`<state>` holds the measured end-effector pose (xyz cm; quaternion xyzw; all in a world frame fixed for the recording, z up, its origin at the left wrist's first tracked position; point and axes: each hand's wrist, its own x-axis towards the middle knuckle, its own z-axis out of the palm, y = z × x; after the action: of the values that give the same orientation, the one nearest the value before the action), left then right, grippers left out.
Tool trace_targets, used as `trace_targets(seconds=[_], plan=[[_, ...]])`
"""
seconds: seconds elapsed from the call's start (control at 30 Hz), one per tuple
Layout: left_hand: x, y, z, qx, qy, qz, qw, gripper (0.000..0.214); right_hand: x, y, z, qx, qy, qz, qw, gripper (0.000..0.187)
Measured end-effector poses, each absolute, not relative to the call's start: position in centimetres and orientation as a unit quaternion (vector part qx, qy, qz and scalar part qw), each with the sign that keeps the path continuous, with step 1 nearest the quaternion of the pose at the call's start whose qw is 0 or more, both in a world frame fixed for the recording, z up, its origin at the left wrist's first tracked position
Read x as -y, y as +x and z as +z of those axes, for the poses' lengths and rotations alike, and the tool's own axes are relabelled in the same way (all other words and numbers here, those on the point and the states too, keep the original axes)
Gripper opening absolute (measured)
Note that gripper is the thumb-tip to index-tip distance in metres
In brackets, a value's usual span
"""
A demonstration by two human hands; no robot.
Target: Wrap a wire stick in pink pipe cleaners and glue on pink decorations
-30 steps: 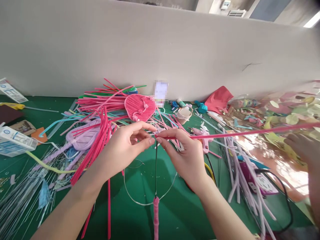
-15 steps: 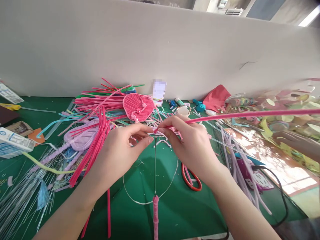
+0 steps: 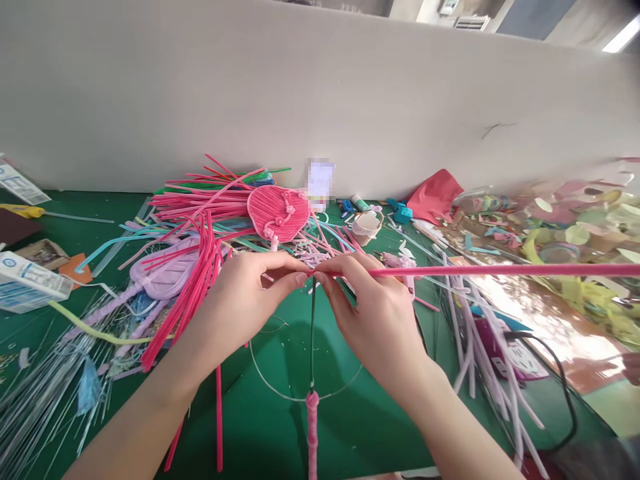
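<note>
Both hands meet at the top of a thin wire hoop (image 3: 280, 395) with a straight wire stem (image 3: 313, 333). Below, the stem runs into a handle wrapped in pink fuzzy material (image 3: 312, 427). My left hand (image 3: 253, 290) pinches with thumb and forefinger at the end of a hot-pink pipe cleaner (image 3: 500, 270), where it meets the wire. Just beside it, my right hand (image 3: 373, 303) pinches the same pipe cleaner, which stretches out level past the right edge. The fingertips hide the exact contact with the wire.
A finished-looking pink fan shape (image 3: 279, 213) lies behind my hands, near a bundle of pink pipe cleaners (image 3: 197, 287). A phone (image 3: 320, 183) leans on the partition. Lilac pipe cleaners (image 3: 465, 333) lie at right, and a carton (image 3: 33, 280) at left. Another person's hand (image 3: 631, 368) shows at the right edge.
The pink pipe cleaner has swung down to level, and my left fingertips have closed in at its end. Red-handled scissors are now out of sight. The other person's hand has drawn toward the edge.
</note>
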<state>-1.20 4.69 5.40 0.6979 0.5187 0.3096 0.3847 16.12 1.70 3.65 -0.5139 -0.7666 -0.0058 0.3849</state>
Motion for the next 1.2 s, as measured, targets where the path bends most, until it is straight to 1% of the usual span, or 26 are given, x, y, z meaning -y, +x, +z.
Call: trace_targets(seconds=[0.17, 0.37, 0.5, 0.63, 0.8, 1.07, 1.2], plan=[[-4.7, -1.1, 5.2, -0.514, 0.726, 0.277, 0.363, 0.026, -1.1, 15.8, 3.0, 0.751, -0.505, -0.014, 0.425, 0.013], [-4.8, -1.3, 5.0, -0.473, 0.721, 0.273, 0.427, 0.023, -0.5, 15.3, 1.8, 0.736, -0.497, -0.044, 0.458, 0.013], [-5.1, -1.3, 4.9, -0.481, 0.707, 0.281, 0.435, 0.026, -0.3, 15.3, 1.3, 0.742, -0.493, -0.068, 0.449, 0.019], [-5.4, -1.2, 4.7, -0.5, 0.697, 0.273, 0.436, 0.027, -0.1, 15.6, 1.3, 0.746, -0.487, -0.093, 0.445, 0.021], [-5.4, -1.1, 4.5, -0.49, 0.689, 0.285, 0.452, 0.024, 0.1, 15.9, 1.0, 0.764, -0.479, -0.094, 0.422, 0.026], [-5.2, -1.2, 4.7, -0.489, 0.703, 0.285, 0.431, 0.023, 0.1, 16.2, 0.3, 0.777, -0.463, -0.101, 0.415, 0.034], [-5.5, -1.2, 4.4, -0.487, 0.701, 0.293, 0.431, 0.022, 0.1, 16.2, 0.2, 0.777, -0.457, -0.097, 0.421, 0.031]])
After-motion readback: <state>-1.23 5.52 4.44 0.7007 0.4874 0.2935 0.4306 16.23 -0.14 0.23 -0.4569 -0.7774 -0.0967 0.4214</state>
